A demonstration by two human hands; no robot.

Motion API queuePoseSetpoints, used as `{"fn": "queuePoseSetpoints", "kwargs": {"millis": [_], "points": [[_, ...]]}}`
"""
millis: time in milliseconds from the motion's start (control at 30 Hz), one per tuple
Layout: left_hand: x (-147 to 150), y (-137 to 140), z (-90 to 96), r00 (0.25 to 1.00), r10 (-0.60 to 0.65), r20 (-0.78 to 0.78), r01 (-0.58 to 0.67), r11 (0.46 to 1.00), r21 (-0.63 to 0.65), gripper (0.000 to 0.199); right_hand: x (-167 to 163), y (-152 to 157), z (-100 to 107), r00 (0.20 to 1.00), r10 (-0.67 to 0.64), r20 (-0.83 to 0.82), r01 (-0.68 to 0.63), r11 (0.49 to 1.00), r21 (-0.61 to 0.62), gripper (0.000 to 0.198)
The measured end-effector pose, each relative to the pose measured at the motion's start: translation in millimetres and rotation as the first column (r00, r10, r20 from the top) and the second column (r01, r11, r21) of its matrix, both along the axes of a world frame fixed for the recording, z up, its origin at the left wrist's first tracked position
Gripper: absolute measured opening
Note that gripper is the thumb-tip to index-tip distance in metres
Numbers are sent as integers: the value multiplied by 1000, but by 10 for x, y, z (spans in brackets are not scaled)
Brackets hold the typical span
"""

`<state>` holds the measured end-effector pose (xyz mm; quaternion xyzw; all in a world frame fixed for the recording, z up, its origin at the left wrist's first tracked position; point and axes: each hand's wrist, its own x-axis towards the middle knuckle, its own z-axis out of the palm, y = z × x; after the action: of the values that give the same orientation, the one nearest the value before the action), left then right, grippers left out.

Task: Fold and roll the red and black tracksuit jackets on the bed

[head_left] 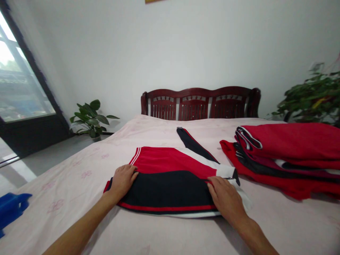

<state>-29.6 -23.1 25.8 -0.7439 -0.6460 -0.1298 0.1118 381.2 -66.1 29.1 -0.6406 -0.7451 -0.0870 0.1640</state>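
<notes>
Before a white wall [202, 46], a bed [92, 191] is covered in pale pink floral cloth and backed by a carved headboard [193, 92]. Mostly red garments [292, 145] are stacked at right; near centre, a red, black and white jacket [170, 187] is laid, its ends touched by left hand [124, 180] and right hand [227, 198], fingers slightly curled; whether cloth is gripped cannot be told.

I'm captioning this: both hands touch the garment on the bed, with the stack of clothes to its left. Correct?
Wrong side: in the head view, the stack of clothes lies to the right of the garment. The rest holds.
</notes>
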Motion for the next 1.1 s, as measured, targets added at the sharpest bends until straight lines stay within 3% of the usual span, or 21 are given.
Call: {"fn": "queuePoseSetpoints", "kwargs": {"millis": [100, 200, 367, 667, 900, 1000, 1100], "points": [[268, -181, -126, 989, -147, 0, 146, 985, 95, 40, -390, -40, -54, 985, 175, -16, -175, 985, 1, 49], [407, -264, -356, 954, -292, -64, 295, 955, 40, 49, -699, -56, -184, 948, 317, -4, -316, 942, -109, 57], [257, -209, -561, 922, -373, -103, 369, 928, -56, 57, -617, 83, -397, 961, 276, 10, -266, 936, -229, 61], [194, -197, -570, 967, -239, -84, 242, 970, 29, 53, 131, 243, -551, 994, 57, 97, -45, 992, -115, 60], [121, -272, -473, 988, 89, -125, -70, 986, 150, 46, 147, 242, -546, 994, 10, 104, 3, 992, -128, 59], [21, -267, -466, 974, 193, -114, -180, 976, 122, 47, 139, 240, -545, 996, 11, 85, 0, 992, -124, 60], [-41, -241, -461, 974, 208, -87, -204, 977, 52, 47, 143, 235, -550, 997, 7, 75, 1, 995, -103, 58]]}}
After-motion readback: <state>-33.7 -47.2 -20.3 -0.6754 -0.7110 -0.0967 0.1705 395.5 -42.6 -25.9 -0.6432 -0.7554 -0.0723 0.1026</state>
